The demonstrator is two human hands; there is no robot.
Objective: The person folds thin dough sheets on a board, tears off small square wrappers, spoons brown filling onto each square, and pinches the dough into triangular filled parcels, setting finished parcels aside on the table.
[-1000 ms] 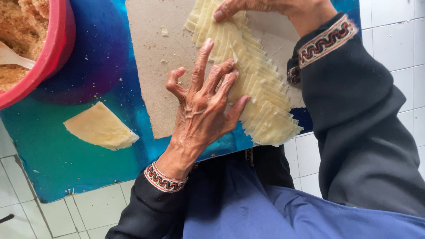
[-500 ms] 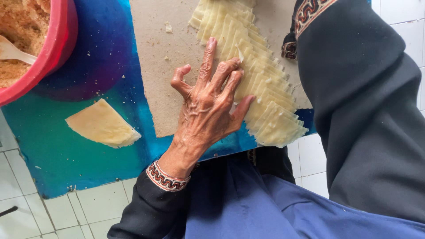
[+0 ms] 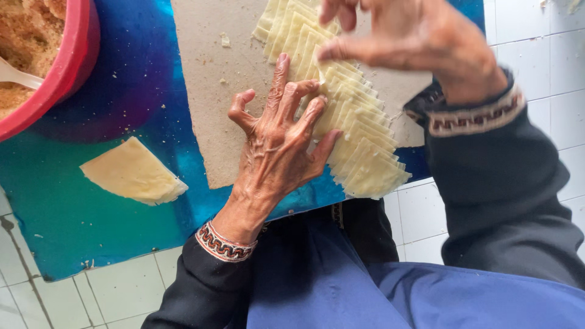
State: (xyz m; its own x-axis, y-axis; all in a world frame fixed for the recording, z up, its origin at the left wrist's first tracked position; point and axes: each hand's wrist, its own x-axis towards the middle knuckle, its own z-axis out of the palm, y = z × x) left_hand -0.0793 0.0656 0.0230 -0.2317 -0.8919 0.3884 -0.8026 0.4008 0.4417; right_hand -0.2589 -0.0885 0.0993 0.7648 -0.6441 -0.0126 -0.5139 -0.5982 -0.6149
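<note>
1. Pressing down flat, our left hand (image 3: 277, 143) lies palm-down with the fingers spread wide; it holds nothing, and its fingertips rest on the near edge of the row of pastry strips (image 3: 341, 103).
2. Our left wrist bends back toward our body, and the black sleeve with its patterned cuff (image 3: 222, 242) runs down to the lower left.
3. Our right hand (image 3: 408, 39) hovers above the upper part of the row, knuckles up and fingers curled inward; the thumb and forefinger meet at the tip over one pale strip, though we cannot tell for sure whether a strip is pinched between them.
4. Our right forearm comes in from the right side, its cuff crossing the board's right edge.
5. We see the pastry strips overlapping like shingles in a diagonal band, from the top centre down to the lower right, on a beige board (image 3: 207, 91).
6. The board rests on a blue-green mat (image 3: 91, 231), which lies on a white tiled floor (image 3: 536, 42).
7. A separate folded pale pastry piece (image 3: 131, 173) lies on the mat, well apart to the left of our left hand.
8. A red bowl (image 3: 76, 52) with brown crumbly filling and a white spoon (image 3: 18, 74) sits at the upper left corner.
</note>
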